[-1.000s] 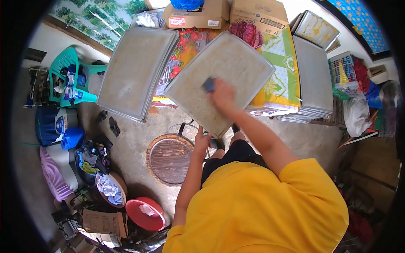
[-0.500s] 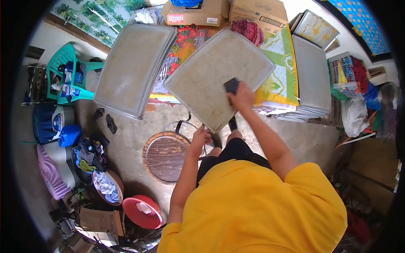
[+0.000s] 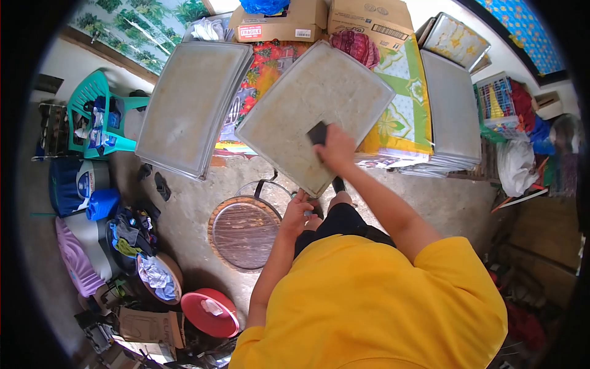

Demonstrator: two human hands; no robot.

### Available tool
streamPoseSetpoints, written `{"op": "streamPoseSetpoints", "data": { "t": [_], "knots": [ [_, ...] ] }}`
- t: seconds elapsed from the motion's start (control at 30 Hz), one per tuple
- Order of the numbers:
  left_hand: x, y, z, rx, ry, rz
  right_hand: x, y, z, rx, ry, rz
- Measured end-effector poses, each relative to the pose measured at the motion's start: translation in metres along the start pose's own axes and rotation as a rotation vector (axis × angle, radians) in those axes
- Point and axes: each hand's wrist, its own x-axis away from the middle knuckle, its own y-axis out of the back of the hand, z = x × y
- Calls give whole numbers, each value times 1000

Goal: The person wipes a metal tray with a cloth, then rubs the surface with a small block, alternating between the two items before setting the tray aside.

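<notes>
The right hand (image 3: 337, 149) is gripping a small dark scraper (image 3: 318, 133) and pressing it flat against the crusted metal tray (image 3: 307, 104), arm reaching forward. The left hand (image 3: 297, 210) is clasping the tray's near corner, propping it tilted over the table edge, probably so residue is falling toward the round wooden lid (image 3: 244, 232) below; a stack of trays (image 3: 190, 104) is lying just beside
</notes>
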Motion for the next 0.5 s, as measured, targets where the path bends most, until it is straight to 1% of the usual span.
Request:
{"op": "streamPoseSetpoints", "data": {
  "t": [0.03, 0.07, 0.13, 0.17, 0.23, 0.33, 0.43, 0.47, 0.5],
  "knots": [
    [-2, 0, 1, 6, 4, 22, 13, -11, 20, -28, 77, 23],
    [-1, -3, 0, 33, 16, 21, 23, -15, 44, -38, 111, 155],
    [5, -9, -3, 79, 47, 11, 27, -22, 71, -95, 287, 68],
    [6, -9, -1, 81, 39, 8, 21, -22, 78, -195, 238, 166],
    [3, -6, 1, 84, 17, 10, -2, -1, 95, -390, 138, 353],
    [-2, -2, 5, 72, 0, -3, -5, 29, 124, -586, 247, 135],
    [-1, 1, 6, 84, -4, -6, 8, 3, 133, -611, 736, -228],
    [-1, 1, 4, 56, 1, -6, 13, -13, 126, -489, 954, -223],
    [-1, 2, 3, 25, 6, -4, 16, -30, 115, -373, 1027, -165]
  ]
}}
